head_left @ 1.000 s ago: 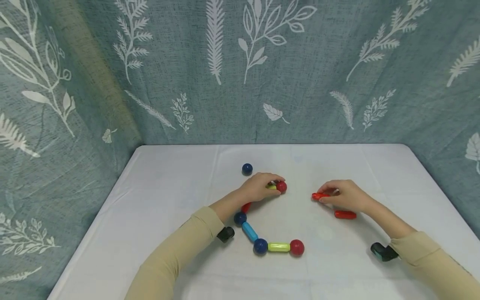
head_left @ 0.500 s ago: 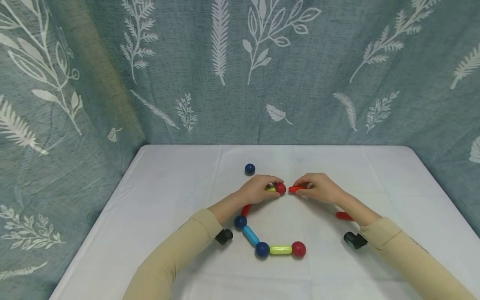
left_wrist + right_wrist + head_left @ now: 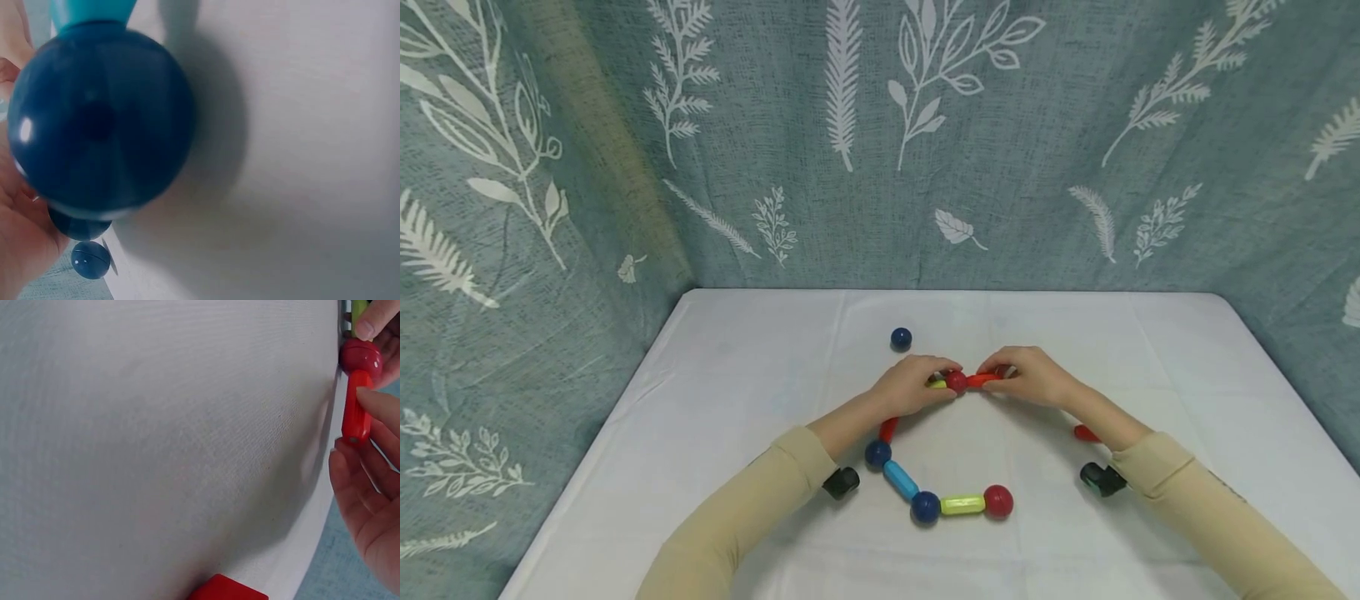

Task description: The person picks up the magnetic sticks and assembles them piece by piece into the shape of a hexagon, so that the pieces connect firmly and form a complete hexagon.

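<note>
My left hand point(image 3: 913, 385) pinches a yellow-green rod point(image 3: 937, 384) beside a red ball point(image 3: 957, 382) in the head view. From the right, my right hand point(image 3: 1030, 377) grips a red rod point(image 3: 981, 381) between thumb and fingers. That rod's end meets the red ball, as the right wrist view also shows. Below my left hand a chain runs on: a second red rod point(image 3: 888, 429), a navy ball point(image 3: 877, 454), a light blue rod point(image 3: 900, 480), another navy ball point(image 3: 925, 507), a yellow-green rod point(image 3: 962, 505) and a red ball point(image 3: 998, 502). My left hand hides the chain's upper left part.
A loose navy ball point(image 3: 901, 338) lies behind my left hand. Partly under my right forearm is a loose red rod point(image 3: 1086, 433). Black wrist cameras point(image 3: 841, 482) hang below both forearms. The white table point(image 3: 760, 358) ends at a patterned green curtain point(image 3: 880, 208).
My right hand has carried the red rod leftward from the table's right side until its end met the red ball. My left hand has kept its pinch, and the chain has shifted slightly.
</note>
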A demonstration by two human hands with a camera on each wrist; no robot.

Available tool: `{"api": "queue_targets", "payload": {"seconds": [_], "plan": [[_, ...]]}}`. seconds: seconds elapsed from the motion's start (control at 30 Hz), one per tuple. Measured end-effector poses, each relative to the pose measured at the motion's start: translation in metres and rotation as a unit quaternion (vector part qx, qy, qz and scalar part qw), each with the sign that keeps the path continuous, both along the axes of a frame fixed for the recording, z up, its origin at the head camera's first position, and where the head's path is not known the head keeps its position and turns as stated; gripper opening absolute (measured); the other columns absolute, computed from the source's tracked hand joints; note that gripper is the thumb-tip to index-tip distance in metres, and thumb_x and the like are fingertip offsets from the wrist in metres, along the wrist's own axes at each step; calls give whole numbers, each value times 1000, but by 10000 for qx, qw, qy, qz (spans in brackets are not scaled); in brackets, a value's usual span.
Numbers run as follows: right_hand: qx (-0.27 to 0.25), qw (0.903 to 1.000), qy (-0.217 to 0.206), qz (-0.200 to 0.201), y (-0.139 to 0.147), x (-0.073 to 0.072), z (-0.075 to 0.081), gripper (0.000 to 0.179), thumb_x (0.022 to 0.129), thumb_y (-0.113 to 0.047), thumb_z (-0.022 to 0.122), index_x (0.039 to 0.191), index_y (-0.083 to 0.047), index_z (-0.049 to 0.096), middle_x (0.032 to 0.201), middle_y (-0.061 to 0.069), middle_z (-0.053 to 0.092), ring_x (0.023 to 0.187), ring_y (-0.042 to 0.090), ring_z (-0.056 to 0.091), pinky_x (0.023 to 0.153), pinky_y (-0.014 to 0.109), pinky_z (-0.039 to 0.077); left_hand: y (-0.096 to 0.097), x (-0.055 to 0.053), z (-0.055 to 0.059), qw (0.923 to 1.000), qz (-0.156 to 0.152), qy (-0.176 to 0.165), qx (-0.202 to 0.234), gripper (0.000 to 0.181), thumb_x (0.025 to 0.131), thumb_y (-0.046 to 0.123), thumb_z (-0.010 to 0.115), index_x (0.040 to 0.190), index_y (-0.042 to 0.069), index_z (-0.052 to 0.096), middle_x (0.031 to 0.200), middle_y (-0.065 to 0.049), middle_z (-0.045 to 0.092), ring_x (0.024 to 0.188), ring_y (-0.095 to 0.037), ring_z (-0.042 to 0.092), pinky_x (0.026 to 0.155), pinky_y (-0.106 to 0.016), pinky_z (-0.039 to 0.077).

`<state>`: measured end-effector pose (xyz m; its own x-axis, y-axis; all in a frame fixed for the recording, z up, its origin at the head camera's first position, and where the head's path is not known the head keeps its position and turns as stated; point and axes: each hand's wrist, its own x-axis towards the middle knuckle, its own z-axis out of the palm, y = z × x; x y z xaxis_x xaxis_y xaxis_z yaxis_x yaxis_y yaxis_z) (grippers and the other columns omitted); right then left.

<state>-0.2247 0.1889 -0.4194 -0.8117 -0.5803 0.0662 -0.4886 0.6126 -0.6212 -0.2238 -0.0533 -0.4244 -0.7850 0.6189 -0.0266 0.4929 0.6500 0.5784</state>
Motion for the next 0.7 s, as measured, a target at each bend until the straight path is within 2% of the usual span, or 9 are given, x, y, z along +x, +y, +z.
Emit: {"api": "queue_targets", "payload": {"seconds": [0.23, 0.4, 0.53, 0.7], "plan": [[-142, 9998, 101, -93, -3, -1, -3, 19, 85, -6, 74, 104, -4, 72, 98, 6, 70, 86, 19, 64, 74, 30, 53, -5, 9, 0, 9992, 363, 122, -63, 41, 92, 23, 69, 131, 11, 61, 119, -3, 67, 105, -17, 61, 88, -31, 49], [-218, 9996, 127, -107, -7, 0, -5, 19, 86, -6, 73, 104, -4, 72, 97, 6, 70, 87, 20, 64, 75, 33, 52, -8, 13, 0, 9984, 484, 291, -84, 41, 92, 23, 70, 129, 11, 62, 117, -3, 67, 103, -16, 62, 88, -31, 49], [-248, 9996, 121, -66, -11, 0, -7, 18, 86, -7, 73, 104, -3, 72, 98, 6, 70, 89, 21, 64, 78, 35, 53, -10, 13, 2, 9979, 488, 357, -249, 41, 90, 27, 72, 127, 12, 64, 111, -2, 68, 97, -15, 62, 82, -29, 50], [-312, 9994, 126, 46, -15, -1, -7, 18, 86, -7, 74, 104, -4, 72, 98, 6, 70, 89, 20, 64, 77, 35, 53, -11, 8, 9, 9970, 292, 476, -529, 43, 87, 38, 73, 121, 12, 68, 106, 0, 68, 87, -11, 60, 72, -25, 49]]}}
